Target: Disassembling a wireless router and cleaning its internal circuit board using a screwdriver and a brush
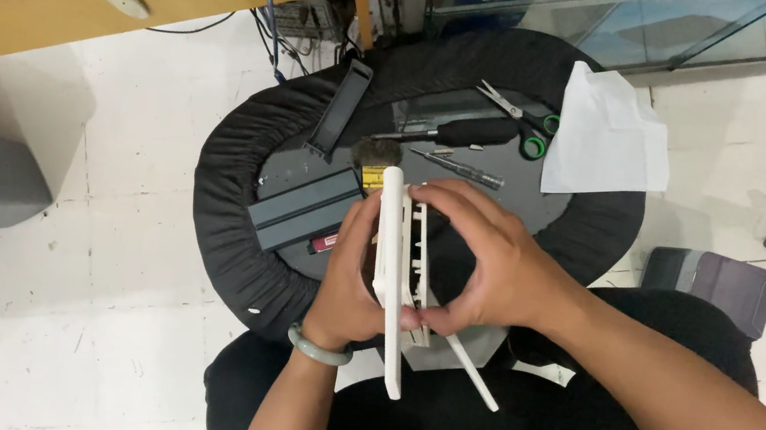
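over the round black cushioned stool [235, 215] that serves as a counter, both hands hold a white plastic device casing [392, 275] on edge, above the person's lap. the left hand [349, 285] curls around the casing's near side, its thumb lying along the flat white face. the right hand [475, 262] closes over the far side, fingertips pressed into the ribbed, slotted edge, with a thin white antenna [473, 373] sticking out below the palm. neither hand is spread; both are clamped on the casing. as a judgement, the main risk is the casing's small clips snapping if the fingers pry unevenly, or the whole piece slipping out and dropping to the tiled floor [104, 237], since nothing supports it from beneath. the antenna could also bend against the leg. on the stool behind lie a dark grey panel [305, 207], a brush [376, 155], a black-handled screwdriver [458, 133], a thin screwdriver [458, 168], green-handled scissors [522, 120] and a white tissue [606, 131], near enough to be knocked off.
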